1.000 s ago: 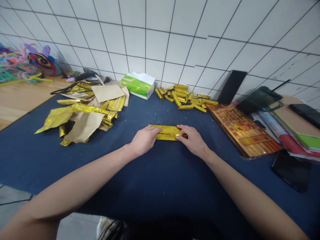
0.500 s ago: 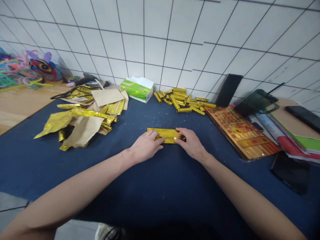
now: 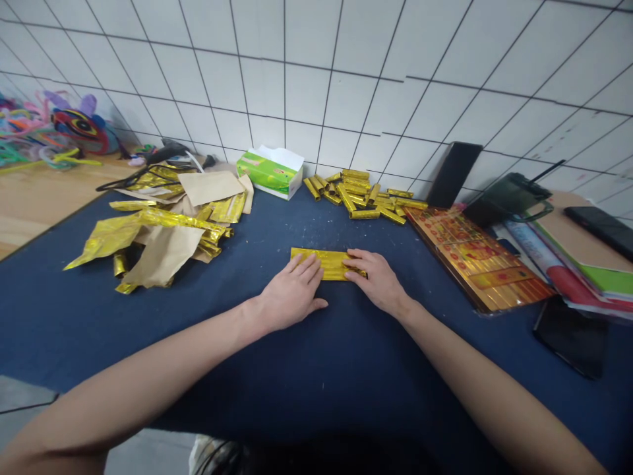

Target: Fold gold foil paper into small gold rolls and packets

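A folded strip of shiny gold foil paper (image 3: 333,265) lies flat on the dark blue tabletop, with lengthwise creases. Palm down, my left hand (image 3: 295,290) rests on the strip's left part, fingers stretched flat across it and the thumb apart on the cloth side. At the strip's right end is my right hand (image 3: 378,280); its fingertips and thumb touch the foil, spread apart. That end is partly hidden under the fingers. Beyond the hands, towards the wall, lies a pile of small rolled gold paper tubes (image 3: 359,191).
Crumpled gold and brown paper (image 3: 165,254) is heaped on the left. A green tissue pack (image 3: 270,173) stands by the tiled wall. Rightward are a packet of gold-red paper (image 3: 482,264), an upright black phone-like slab (image 3: 453,175), a dark mug (image 3: 509,198) and a dark phone (image 3: 571,336).
My left hand has gone from curled fingers at the fold to lying flat on the strip. The strip's raised fold now lies pressed down. My right hand stays at its end, fingers flatter.
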Demonstrator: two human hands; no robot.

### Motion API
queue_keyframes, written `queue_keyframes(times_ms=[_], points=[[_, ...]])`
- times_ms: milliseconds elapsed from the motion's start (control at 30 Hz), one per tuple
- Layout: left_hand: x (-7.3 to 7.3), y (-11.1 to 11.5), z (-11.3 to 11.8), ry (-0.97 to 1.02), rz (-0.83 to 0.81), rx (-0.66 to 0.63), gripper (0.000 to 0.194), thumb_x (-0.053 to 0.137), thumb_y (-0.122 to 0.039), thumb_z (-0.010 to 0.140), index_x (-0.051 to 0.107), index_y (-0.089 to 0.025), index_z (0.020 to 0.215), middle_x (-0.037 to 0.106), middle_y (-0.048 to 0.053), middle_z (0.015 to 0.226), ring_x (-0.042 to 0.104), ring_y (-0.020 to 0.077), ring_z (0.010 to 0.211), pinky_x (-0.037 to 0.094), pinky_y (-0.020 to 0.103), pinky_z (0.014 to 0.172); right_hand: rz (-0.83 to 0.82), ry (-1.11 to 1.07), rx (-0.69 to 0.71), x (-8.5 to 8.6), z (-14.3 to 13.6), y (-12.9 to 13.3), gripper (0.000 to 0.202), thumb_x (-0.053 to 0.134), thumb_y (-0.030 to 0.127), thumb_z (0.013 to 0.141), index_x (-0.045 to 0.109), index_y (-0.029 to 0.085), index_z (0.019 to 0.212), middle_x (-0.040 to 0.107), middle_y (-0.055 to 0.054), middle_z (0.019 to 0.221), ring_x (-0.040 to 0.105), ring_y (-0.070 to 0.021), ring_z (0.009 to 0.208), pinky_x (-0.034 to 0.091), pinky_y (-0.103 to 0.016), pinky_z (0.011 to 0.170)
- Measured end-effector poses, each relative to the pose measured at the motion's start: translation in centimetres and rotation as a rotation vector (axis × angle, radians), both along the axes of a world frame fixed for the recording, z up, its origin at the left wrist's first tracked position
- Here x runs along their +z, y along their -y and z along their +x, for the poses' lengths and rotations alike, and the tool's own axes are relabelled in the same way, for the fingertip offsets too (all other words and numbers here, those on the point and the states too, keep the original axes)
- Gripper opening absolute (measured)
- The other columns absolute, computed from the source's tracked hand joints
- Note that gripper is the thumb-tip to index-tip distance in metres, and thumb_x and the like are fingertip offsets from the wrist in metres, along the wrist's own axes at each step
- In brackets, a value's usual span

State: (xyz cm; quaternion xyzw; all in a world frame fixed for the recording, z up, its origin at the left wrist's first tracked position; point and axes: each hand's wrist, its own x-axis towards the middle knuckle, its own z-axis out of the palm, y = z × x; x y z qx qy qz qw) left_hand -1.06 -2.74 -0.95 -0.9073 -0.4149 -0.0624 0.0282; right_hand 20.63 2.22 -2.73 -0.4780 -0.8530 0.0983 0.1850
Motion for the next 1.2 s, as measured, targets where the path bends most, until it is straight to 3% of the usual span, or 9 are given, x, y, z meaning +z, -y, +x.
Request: queue_keyframes(times_ms=[100,233,667,900,1033,1200], points=[[-0.4,0.5,0.3,-0.013,-0.068,0.014,0.076,0.038,-0.058,0.081,0.038,0.001,0.128,0.032,0.023,0.138,0.023,0.0302,0.132,0.021,0.041,0.107,0.011,0.043,0.012,0.1,0.0,0.1,0.028,0.047,0.03,0.084,0.064,0.022,0.105,0.055,-0.008,0.124,0.048,-0.0217,0.116,0.034,-0.045,0.097],[-0.7,0.7,0.3,0.01,-0.115,0.014,0.089,0.038,-0.066,0.076,0.027,0.0,0.134,0.024,0.025,0.141,0.017,0.0319,0.133,0.022,0.044,0.106,0.014,0.094,0.015,0.4,-0.1,0.5,0.029,0.044,0.028,0.085,0.063,0.023,0.107,0.053,-0.008,0.126,0.046,-0.0237,0.118,0.032,-0.049,0.099],[-0.6,0.6,0.4,0.013,-0.136,-0.001,0.093,0.035,-0.07,0.074,0.026,0.001,0.134,0.021,0.025,0.142,0.013,0.0312,0.134,0.019,0.043,0.106,0.105,0.231,0.038,0.7,-0.6,1.3,0.033,0.035,0.021,0.088,0.059,0.02,0.112,0.051,-0.01,0.129,0.044,-0.0249,0.121,0.029,-0.05,0.101],[-0.5,0.5,0.2,0.037,-0.102,-0.012,0.086,0.03,-0.07,0.075,0.026,-0.011,0.137,0.019,0.023,0.144,0.013,0.0332,0.134,0.016,0.05,0.105,0.109,0.231,0.051,0.9,-0.9,1.6,0.036,0.032,0.017,0.088,0.057,0.018,0.113,0.05,-0.012,0.13,0.043,-0.0256,0.122,0.026,-0.052,0.102],[-0.5,0.3,0.1,0.039,-0.054,-0.039,0.088,0.029,-0.071,0.075,0.028,-0.009,0.136,0.023,0.02,0.144,0.011,0.0315,0.135,0.011,0.05,0.106,0.125,0.292,0.046,0.9,-0.9,1.7,0.037,0.029,0.019,0.089,0.055,0.018,0.115,0.048,-0.012,0.131,0.042,-0.0255,0.123,0.025,-0.054,0.101],[-0.8,0.0,0.0,0.029,-0.102,-0.022,0.09,0.027,-0.072,0.075,0.026,-0.007,0.137,0.023,0.02,0.143,0.014,0.0314,0.134,0.015,0.048,0.106,0.143,0.354,0.05,0.9,-0.9,1.7,0.037,0.03,0.019,0.09,0.051,0.016,0.12,0.045,-0.013,0.133,0.039,-0.0255,0.124,0.026,-0.054,0.101]])
